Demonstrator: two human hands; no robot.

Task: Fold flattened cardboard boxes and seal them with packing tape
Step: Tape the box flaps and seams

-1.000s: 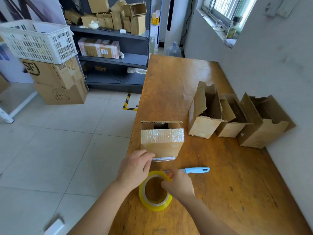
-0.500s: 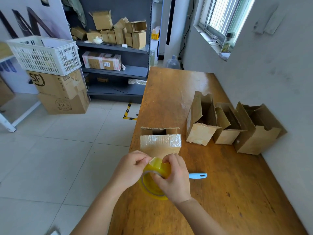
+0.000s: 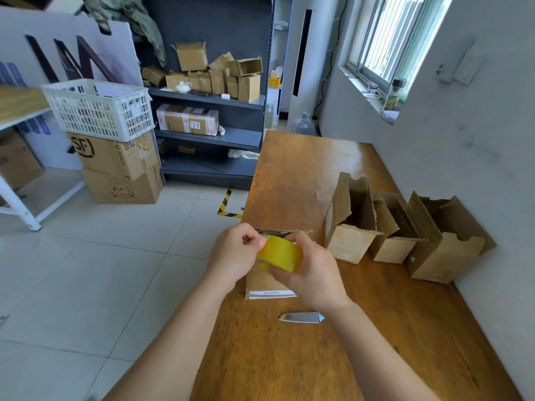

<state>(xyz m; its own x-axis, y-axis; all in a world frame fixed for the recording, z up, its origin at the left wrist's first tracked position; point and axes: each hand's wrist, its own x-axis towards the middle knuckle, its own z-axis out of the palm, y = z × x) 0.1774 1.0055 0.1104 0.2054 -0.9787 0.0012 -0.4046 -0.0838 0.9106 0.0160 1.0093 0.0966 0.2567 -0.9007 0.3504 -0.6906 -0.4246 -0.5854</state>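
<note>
Standing near the left edge of the brown wooden table (image 3: 289, 175), a small brown cardboard box (image 3: 260, 283) is largely hidden behind both hands. A white printed strip is seen along its lower front edge, its top is parted at the back, and what it contains cannot be told. A roll of yellow packing tape (image 3: 279, 253) is held in the air just in front of this box. The roll is clasped by the right hand (image 3: 314, 274), whose fingers are curled beneath it. The left hand (image 3: 234, 256) is closed at the roll's left rim, with thumb and forefinger pinched against the tape.

A bare steel knife blade (image 3: 302, 317) is laid flat on the table nearer the person, its handle covered by the right forearm. To the right, a row of three open-topped brown cardboard boxes (image 3: 393, 247) is set side by side towards the white wall, flaps raised; only shadowed inner cardboard is shown in them.

On the floor to the left, a white plastic lattice basket (image 3: 98, 111) is stacked on two large brown cartons (image 3: 115, 160); its contents cannot be made out. A dark grey shelf unit (image 3: 208, 137) is loaded with small cardboard boxes.
</note>
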